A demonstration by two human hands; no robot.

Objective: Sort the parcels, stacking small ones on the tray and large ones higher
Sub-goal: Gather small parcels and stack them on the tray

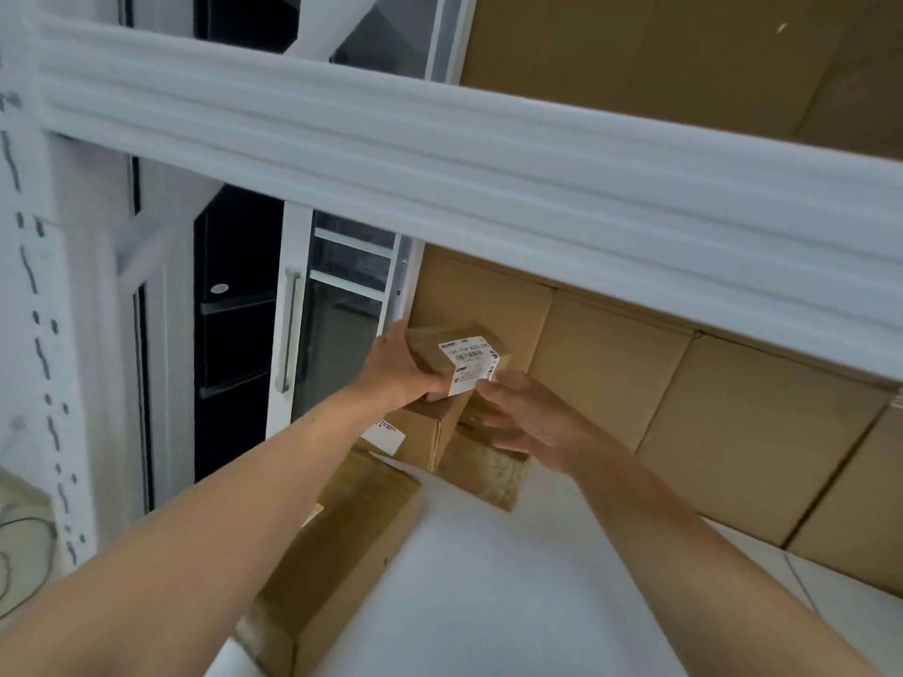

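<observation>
Left hand (396, 368) grips the small parcel (435, 354) from its left side, thumb on the near face, fingers wrapped behind; right hand (523, 417) is loose and holds nothing, fingers fairly straight, fingertips at the parcel's lower right corner; contact cannot be told, that hand is motion-blurred. Small parcel is brown card with a white label (469, 364) carrying a barcode and printed code, tilted a little; it sits at the top of a short stack at the back left of the white shelf surface (488, 579).

Under it is a second brown box (430, 432) with a white sticker (388, 434) on its left face; just to the right and lower is a third brown box (488, 473), partly hidden by the right hand. Nearer the camera, a long flat box (342, 539) lies along the shelf's left edge under the left forearm.

Behind the stack, a row of large cartons (684, 408) stands against the back, side by side, touching. Overhead a white ribbed shelf beam (440, 178) crosses the view diagonally, with another large carton (684, 56) on the level above it.

Left of the shelf: glass door (342, 334) with a vertical handle (288, 329); white slotted upright (44, 334) at far left; dark cables (24, 554) at the lower left corner.
</observation>
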